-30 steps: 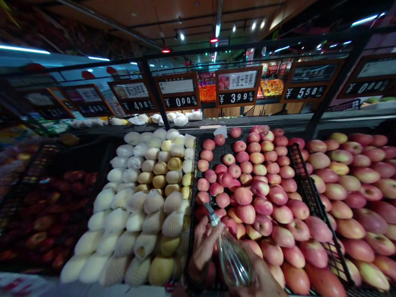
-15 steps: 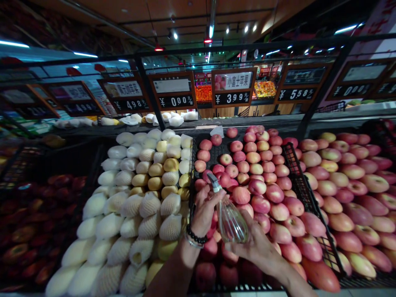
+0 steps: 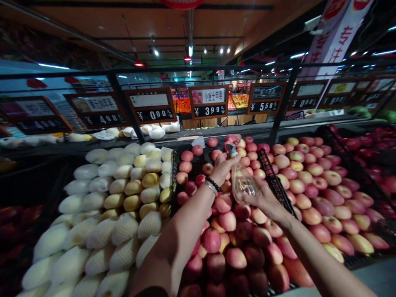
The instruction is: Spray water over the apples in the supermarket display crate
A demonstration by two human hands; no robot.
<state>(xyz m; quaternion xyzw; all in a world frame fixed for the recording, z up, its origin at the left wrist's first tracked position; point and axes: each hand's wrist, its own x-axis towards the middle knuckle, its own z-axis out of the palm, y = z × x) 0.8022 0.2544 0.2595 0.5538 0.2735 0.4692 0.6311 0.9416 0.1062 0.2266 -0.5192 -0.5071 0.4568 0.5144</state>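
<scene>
Both my hands hold a clear plastic spray bottle out over a black crate of pink-red apples. My right hand cups the bottle's round body from below. My left hand, with a bead bracelet at the wrist, grips the neck just under the pale spray head. The bottle is tilted, with its head toward the far left, above the far middle of the crate.
Pears in white foam nets fill the bin on the left. A black crate wall divides off more apples on the right. Price signs hang on a black frame behind. Dark red apples lie far right.
Both hands have carried the spray bottle up and away from me, from the crate's near edge to above its far middle. The view has shifted right, and my arms are stretched out further.
</scene>
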